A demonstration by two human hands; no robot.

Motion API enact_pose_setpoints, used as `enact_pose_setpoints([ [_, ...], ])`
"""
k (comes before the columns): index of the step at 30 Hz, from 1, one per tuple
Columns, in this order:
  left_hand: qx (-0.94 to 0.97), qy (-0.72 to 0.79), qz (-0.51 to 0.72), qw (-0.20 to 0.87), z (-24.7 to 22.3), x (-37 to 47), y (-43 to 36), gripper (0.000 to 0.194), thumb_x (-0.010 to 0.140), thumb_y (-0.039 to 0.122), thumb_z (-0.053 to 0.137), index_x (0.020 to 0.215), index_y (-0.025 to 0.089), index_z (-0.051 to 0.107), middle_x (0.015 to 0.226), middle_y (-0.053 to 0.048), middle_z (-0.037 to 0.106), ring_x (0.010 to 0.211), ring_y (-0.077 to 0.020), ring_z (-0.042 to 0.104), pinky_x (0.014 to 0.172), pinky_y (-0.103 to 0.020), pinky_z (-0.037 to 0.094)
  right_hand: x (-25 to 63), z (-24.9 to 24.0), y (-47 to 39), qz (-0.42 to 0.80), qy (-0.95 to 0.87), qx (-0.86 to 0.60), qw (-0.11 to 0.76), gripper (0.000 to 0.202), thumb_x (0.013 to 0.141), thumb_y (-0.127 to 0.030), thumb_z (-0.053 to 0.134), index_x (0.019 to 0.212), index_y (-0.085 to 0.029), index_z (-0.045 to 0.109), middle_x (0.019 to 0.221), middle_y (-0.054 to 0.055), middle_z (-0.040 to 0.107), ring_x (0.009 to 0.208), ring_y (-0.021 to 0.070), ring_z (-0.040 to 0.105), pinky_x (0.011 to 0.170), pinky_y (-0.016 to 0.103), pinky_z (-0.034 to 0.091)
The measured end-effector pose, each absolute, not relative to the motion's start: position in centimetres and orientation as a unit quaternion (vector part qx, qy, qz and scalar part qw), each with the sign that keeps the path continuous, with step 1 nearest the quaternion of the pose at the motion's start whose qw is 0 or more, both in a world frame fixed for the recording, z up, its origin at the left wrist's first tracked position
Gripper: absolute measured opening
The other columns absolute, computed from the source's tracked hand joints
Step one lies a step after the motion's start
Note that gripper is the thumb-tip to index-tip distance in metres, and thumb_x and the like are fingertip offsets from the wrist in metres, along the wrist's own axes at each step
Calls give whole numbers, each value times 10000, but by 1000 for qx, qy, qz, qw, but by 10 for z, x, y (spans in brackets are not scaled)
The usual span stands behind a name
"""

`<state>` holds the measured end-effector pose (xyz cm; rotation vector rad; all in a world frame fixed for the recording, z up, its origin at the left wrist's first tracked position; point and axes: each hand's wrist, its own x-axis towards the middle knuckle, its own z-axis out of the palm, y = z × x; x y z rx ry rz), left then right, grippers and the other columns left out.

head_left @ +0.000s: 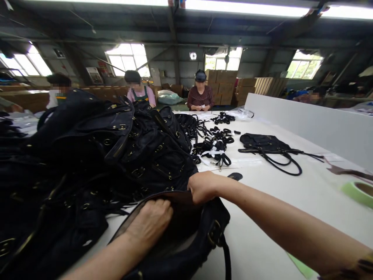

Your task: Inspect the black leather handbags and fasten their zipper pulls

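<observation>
A black handbag (186, 254) with brass-coloured fittings lies at the table's near edge, its mouth open towards me and its brownish lining showing. My right hand (202, 187) is closed around the far rim of this bag. Inside the mouth, my left hand (155, 213) has its fingers curled down near the far lining; the fingertips are hidden, so what they hold cannot be made out. A strap (226, 256) with a buckle hangs at the bag's right side. Just beyond my right hand lies a small dark tab (235, 176).
A high heap of black bags (157, 155) fills the left. Bundled black straps (215, 147) with white wrapping lie mid-table. Another handbag (266, 144) lies right, before a white partition (291, 116). Green tape (357, 193) sits at the right edge. Several people (201, 95) work beyond.
</observation>
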<state>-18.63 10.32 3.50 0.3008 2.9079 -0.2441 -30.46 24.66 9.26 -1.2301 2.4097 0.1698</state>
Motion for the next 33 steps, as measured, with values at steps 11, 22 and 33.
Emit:
enact_pose_setpoints([
  [11,-6,948,296,116,13,-199,108,286,780,354,592,995,184,677,1036,-83,699,987,-283,639,852,-367,496,-306,82,257,2,861,-430,273,238,607,-319,556,757,-190,688,666,37,644,559,189,576,446,232,376],
  [22,-63,862,497,78,-9,-200,126,358,735,203,473,1029,103,652,896,-77,716,871,-243,649,759,-309,514,-290,81,256,25,889,-403,215,286,662,-387,568,810,-184,706,752,94,686,679,260,648,538,284,473],
  [33,7,990,92,104,68,-194,111,268,762,83,451,839,117,706,896,-171,714,869,-306,683,800,-434,525,-272,90,256,90,898,-404,150,283,664,-241,652,924,-148,712,863,147,703,815,293,678,687,341,543],
])
